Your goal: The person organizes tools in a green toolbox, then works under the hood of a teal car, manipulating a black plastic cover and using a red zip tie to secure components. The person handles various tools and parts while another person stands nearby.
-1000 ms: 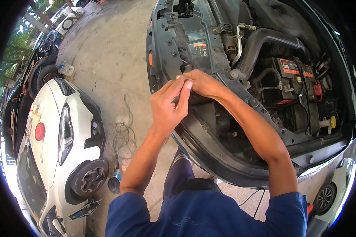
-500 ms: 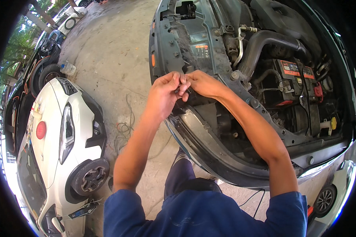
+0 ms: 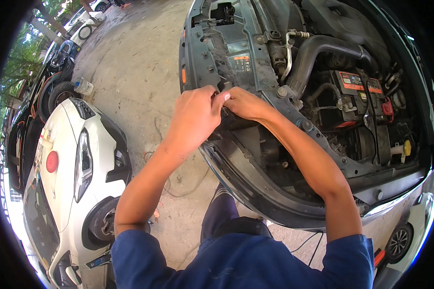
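My left hand (image 3: 196,111) and my right hand (image 3: 246,104) meet above the front left corner of a dark car's open engine bay. The left one has its back turned up and its fingers curled under, with the thumb stretched toward the right hand. My right fingers are bent down and pressed together beside that thumb. Whatever lies between the fingertips is hidden. Just beyond the hands runs the dark front panel (image 3: 216,62) of the bay, and below them a long, dusty headlight housing (image 3: 236,153) curves along the car's edge.
Inside the bay are a battery (image 3: 354,91), a thick black air hose (image 3: 318,50) and a yellow cap (image 3: 407,148). A white car (image 3: 62,144) stands at left, with a red round object (image 3: 52,162) on its hood. Cables (image 3: 178,194) lie on the concrete floor.
My left hand has rolled over, so its back now faces up and its fingers are tucked away. The left elbow has swung outward to the left. My right hand stays nearly in place.
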The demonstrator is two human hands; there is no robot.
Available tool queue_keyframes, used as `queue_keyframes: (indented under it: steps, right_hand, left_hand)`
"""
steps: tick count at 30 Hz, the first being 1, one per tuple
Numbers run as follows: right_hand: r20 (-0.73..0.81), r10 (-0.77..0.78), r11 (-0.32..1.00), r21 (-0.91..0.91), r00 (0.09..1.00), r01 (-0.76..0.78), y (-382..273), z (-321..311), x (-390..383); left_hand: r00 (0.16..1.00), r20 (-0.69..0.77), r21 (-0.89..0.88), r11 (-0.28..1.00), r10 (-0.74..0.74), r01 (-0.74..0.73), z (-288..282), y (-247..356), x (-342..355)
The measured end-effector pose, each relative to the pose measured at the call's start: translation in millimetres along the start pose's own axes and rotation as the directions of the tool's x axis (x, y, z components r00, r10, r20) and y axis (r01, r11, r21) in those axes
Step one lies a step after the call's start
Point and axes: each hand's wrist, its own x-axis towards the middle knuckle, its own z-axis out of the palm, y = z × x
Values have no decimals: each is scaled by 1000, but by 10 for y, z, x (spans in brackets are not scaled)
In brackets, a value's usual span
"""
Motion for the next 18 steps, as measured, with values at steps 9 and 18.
queue_keyframes:
  steps: [9, 18]
  right_hand:
    - [23, -60, 998, 31, 998, 59, -36, -15, 1]
    - [14, 45, 997, 65, 999, -46, 34, 28, 12]
  left_hand:
    - [978, 77, -124, 972, -193, 202, -31, 84, -16]
    - [998, -61, -35, 999, 13, -15, 6, 37, -64]
